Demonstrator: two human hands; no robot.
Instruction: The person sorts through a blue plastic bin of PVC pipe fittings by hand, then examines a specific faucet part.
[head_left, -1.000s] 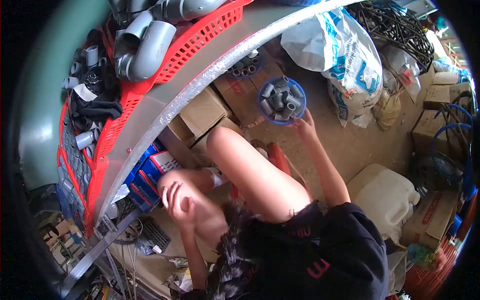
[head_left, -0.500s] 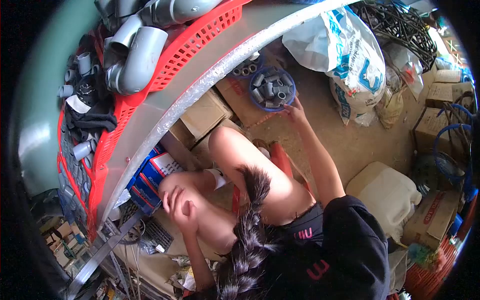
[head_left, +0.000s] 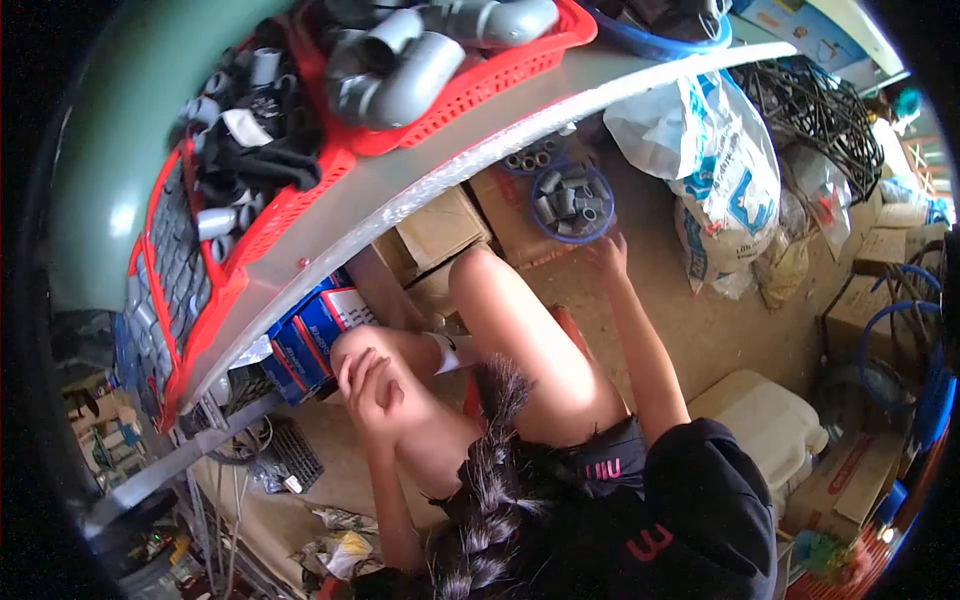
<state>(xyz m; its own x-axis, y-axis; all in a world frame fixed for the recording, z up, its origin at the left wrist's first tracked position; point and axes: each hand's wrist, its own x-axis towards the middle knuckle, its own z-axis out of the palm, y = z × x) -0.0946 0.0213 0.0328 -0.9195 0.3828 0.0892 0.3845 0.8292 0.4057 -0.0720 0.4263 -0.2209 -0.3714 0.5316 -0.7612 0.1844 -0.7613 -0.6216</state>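
My right hand (head_left: 607, 257) is just below the rim of a small round blue basket (head_left: 574, 238), holding nothing, its fingers apart. Grey plastic pipe fittings (head_left: 573, 201) fill that basket, which stands on a cardboard box (head_left: 512, 222). Behind it, partly hidden by the table edge, is a second small basket with ring-ended fittings (head_left: 528, 159). On my left knee lies my left hand (head_left: 370, 393), empty, with its fingers stretched out.
A metal-edged table (head_left: 400, 200) curves over the left, bearing red baskets (head_left: 480, 108) of large grey pipe elbows (head_left: 415, 80). White sack (head_left: 735, 190), black coiled tubing (head_left: 815, 115), plastic jerrycan (head_left: 755, 425) and cartons (head_left: 845, 485) stand to the right. Blue boxes (head_left: 305, 340) sit under the table.
My right hand has come away from the small blue basket's rim, drawing slightly back toward me. My view has shifted, so everything sits differently in it. My left hand stays on the knee.
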